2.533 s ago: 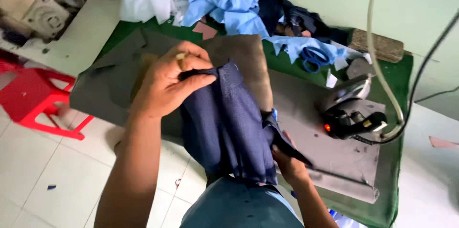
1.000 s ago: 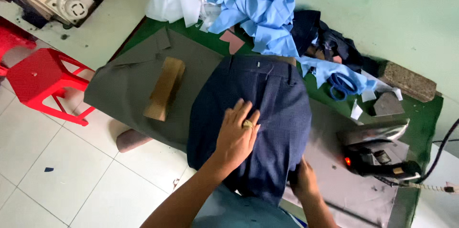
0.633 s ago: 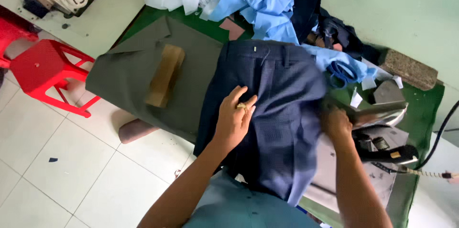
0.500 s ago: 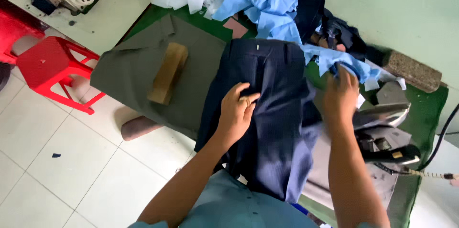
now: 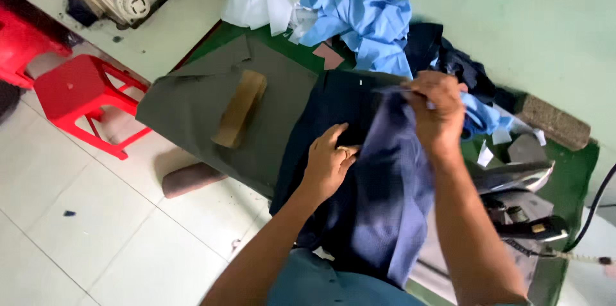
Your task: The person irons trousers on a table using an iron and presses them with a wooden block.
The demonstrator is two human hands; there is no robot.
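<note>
Green-covered ironing table [image 5: 571, 171] runs diagonally, its near-left edge over white floor tiles [image 5: 96, 229] with open room there. Olive-grey pressing pad [image 5: 192, 97] covers the table's left part, free space on it left of the wooden block [image 5: 239, 116]. Navy trousers [image 5: 359, 190] lie across table centre, lower end hanging over the near edge. Light blue fabric pile [image 5: 366, 20] crowds the far edge by the wall. Red plastic stool [image 5: 80, 91] stands left, apart from the table. Iron [image 5: 520, 209] sits right, just beside the trousers. Left hand [image 5: 327, 165] presses flat on the trousers, fingers loosely curled. Right hand [image 5: 436, 110] pinches closed on the trousers' lifted upper edge.
</note>
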